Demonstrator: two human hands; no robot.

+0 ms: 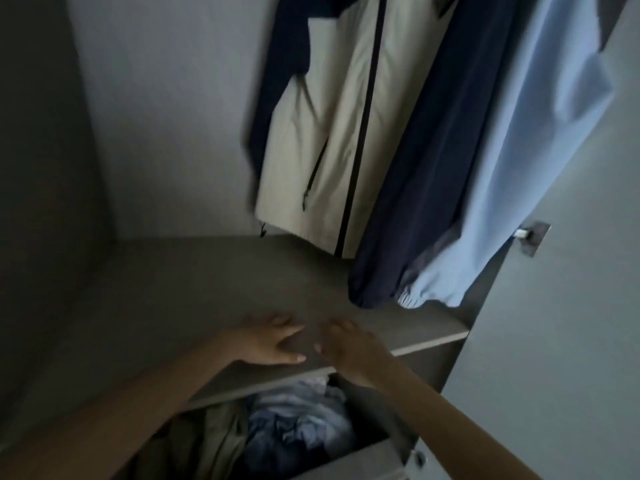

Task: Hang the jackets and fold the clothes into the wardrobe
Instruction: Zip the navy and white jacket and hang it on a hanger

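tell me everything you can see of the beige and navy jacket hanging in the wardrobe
The beige and navy jacket hangs from above, its top out of frame. Smooth beige front panels, navy sleeves, a dark centre zip closed, a slanted pocket zip. Its hem hangs above the shelf; a navy garment hangs beside it.

Both arms are bare and reach forward, converging. The left forearm (138, 403) comes in from the lower left, the right forearm (450, 420) from the lower right. The left hand (270, 341) lies palm down, fingers straight and slightly spread, thumb pointing toward the other hand. The right hand (349, 351), just beside it, shows its back, fingers loosely bent and blurred. Neither hand holds anything.
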